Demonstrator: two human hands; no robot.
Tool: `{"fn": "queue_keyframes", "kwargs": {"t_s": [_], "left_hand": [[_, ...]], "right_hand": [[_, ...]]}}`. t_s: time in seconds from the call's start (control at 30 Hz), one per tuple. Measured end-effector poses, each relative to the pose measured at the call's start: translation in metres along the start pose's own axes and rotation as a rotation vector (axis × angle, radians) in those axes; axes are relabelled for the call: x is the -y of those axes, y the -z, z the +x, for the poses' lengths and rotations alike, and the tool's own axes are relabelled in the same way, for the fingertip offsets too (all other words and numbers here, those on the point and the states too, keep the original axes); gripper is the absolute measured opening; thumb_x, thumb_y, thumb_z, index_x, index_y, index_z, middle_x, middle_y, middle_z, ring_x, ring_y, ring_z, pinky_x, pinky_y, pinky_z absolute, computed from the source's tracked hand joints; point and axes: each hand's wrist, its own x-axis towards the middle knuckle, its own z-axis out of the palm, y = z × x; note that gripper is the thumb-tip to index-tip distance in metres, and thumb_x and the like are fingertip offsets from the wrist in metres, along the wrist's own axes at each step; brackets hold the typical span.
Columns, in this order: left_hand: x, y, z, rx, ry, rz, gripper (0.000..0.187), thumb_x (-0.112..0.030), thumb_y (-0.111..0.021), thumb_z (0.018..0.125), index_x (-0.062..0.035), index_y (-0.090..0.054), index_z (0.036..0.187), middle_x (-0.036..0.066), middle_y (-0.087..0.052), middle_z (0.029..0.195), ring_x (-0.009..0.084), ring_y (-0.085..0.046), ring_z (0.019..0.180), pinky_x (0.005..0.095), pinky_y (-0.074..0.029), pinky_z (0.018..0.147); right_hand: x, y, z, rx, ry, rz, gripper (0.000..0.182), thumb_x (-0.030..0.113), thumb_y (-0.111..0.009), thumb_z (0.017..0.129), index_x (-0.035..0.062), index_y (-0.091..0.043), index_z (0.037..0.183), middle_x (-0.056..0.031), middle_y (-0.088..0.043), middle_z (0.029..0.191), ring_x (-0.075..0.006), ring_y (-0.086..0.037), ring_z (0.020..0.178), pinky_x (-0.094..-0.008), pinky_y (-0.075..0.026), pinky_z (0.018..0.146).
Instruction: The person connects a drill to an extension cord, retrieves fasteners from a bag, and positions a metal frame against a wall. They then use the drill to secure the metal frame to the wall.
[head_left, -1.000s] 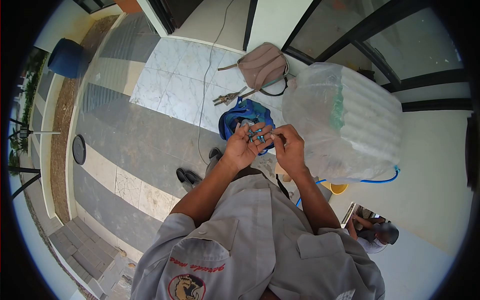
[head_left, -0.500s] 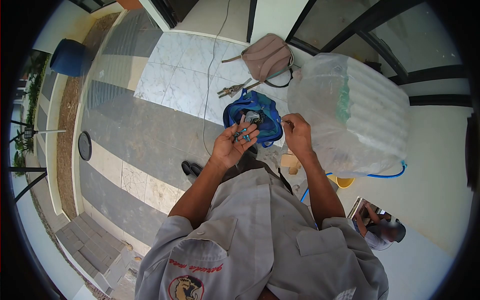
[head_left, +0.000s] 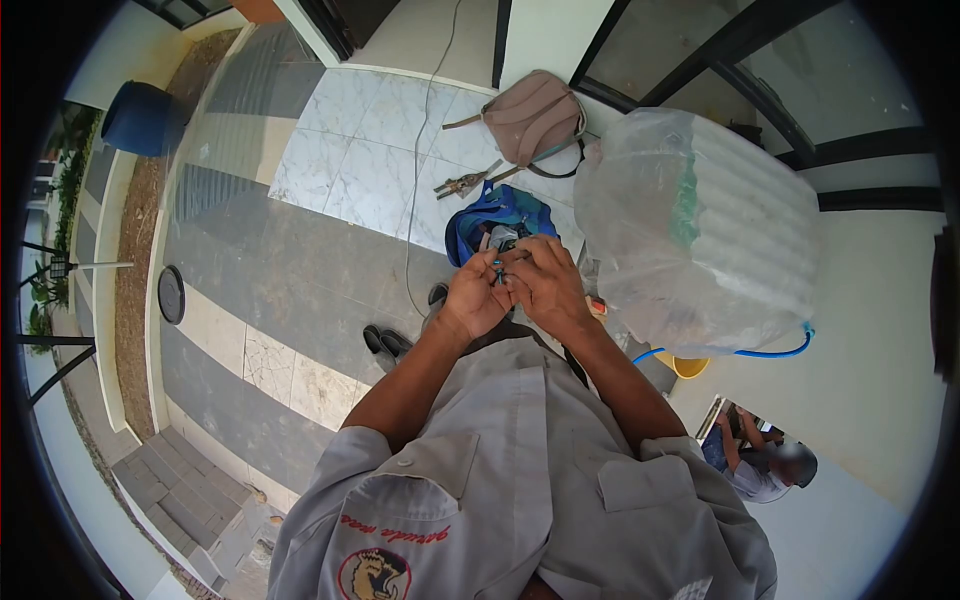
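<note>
My left hand (head_left: 478,300) is palm up with its fingers curled around several small teal pieces (head_left: 499,270), too small to identify. Over it, my right hand (head_left: 545,285) reaches across from the right, fingers bent and touching the pieces at the left fingertips. Whether the right fingers pinch one of them is hard to see. Just beyond both hands lies an open blue bag (head_left: 515,205) with assorted items inside, partly covered by the hands.
A brown backpack (head_left: 533,115) and some metal tools (head_left: 465,183) lie on the tiles. A large plastic-wrapped bundle (head_left: 700,230) stands right, near a yellow bucket (head_left: 690,367). Black shoes (head_left: 385,342) are left of my legs. Another person (head_left: 755,460) is at lower right.
My right hand has moved left from beside the blue bag to my left hand. The left fingers have curled in, and the left hand has shifted slightly right and down.
</note>
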Motion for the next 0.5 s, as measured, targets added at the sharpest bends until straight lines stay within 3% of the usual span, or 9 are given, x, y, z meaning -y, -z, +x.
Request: {"fn": "queue_keyframes", "kwargs": {"t_s": [0.13,0.33,0.5], "left_hand": [[-0.001,0.023,0.016,0.179,0.038,-0.115,0.026,-0.03,-0.048,0.11,-0.0084,-0.057,0.123,0.008,-0.066,0.113,0.023,-0.067,0.097,0.0425,-0.056,0.094],[-0.011,0.007,0.004,0.017,-0.045,0.059,0.048,-0.034,-0.042,0.11,0.0044,-0.057,0.136,0.02,-0.066,0.129,0.0333,-0.066,0.118,0.0471,-0.051,0.112],[-0.018,0.025,0.0,0.033,-0.045,0.035,0.052,-0.035,-0.043,0.109,0.0054,-0.058,0.137,0.023,-0.063,0.138,0.0386,-0.061,0.131,0.0497,-0.048,0.115]], "right_hand": [[-0.005,-0.002,0.003,-0.054,-0.002,0.077,0.02,0.007,-0.071,0.085,0.0044,-0.071,0.105,-0.011,-0.062,0.111,-0.0351,-0.059,0.115,-0.0481,-0.047,0.102],[-0.018,0.009,0.003,-0.148,-0.104,0.122,0.014,0.001,-0.071,0.084,0.0014,-0.066,0.098,-0.0137,-0.066,0.104,-0.0373,-0.06,0.108,-0.0487,-0.048,0.097],[-0.057,-0.005,-0.012,-0.155,-0.22,0.025,0.016,0.0,-0.072,0.084,0.0013,-0.067,0.098,-0.0146,-0.067,0.102,-0.0374,-0.06,0.102,-0.0477,-0.048,0.092]]}}
